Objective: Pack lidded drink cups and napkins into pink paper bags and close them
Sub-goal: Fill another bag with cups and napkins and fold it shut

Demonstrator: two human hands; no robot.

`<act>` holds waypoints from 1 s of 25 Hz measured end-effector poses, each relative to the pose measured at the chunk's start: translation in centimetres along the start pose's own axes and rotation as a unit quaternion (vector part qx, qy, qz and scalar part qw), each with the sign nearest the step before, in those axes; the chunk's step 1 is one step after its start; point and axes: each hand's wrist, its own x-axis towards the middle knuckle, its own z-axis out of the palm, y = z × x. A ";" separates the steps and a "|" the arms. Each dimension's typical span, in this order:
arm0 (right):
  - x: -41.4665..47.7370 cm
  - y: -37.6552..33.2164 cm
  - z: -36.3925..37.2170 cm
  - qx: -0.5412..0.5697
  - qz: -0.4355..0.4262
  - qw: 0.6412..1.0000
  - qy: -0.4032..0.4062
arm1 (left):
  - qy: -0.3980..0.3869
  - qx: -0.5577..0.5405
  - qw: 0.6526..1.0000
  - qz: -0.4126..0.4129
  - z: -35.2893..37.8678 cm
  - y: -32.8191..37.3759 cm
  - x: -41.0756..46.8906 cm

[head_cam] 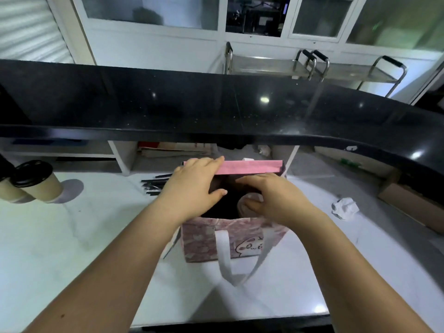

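My left hand [192, 186] presses flat on the bag [206, 239]; its paper probably creases easily. My right hand [276, 198] grips the cup [243, 205], likely light, at its rim.

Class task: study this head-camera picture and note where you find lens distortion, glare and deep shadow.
Head view: the black counter bows into a curve, which is wide-angle distortion; bright glare spots sit on its glossy top; inside the pink bag lies deep shadow, so the cup in it barely shows.
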 end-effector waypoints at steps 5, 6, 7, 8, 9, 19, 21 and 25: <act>3.6 -4.7 -2.4 -0.007 -0.086 0.989 0.123 | 0.048 0.029 0.997 -0.054 -3.0 -2.9 1.1; 4.5 -5.9 -2.1 -0.014 -0.093 0.987 0.129 | 0.055 0.032 0.995 -0.074 -3.5 -4.0 0.9; 5.3 -7.0 -1.6 -0.022 -0.096 0.986 0.131 | 0.063 0.034 0.993 -0.092 -3.8 -5.2 0.5; 6.0 -8.1 -0.9 -0.028 -0.097 0.987 0.128 | 0.071 0.037 0.991 -0.109 -3.9 -6.5 0.0; 6.6 -8.9 -0.2 -0.030 -0.097 0.987 0.124 | 0.077 0.039 0.989 -0.124 -3.9 -7.7 -0.6; 14.7 -21.2 8.3 0.018 -0.002 0.995 0.098 | 0.004 0.020 0.984 -0.175 -1.2 -24.6 -6.4; 16.2 -22.8 12.4 0.020 0.042 0.998 0.048 | -0.048 -0.001 0.985 -0.165 1.0 -27.8 -7.2; 17.5 -22.6 19.3 0.020 0.145 0.988 -0.058 | -0.114 -0.031 0.981 -0.151 5.4 -31.4 -7.9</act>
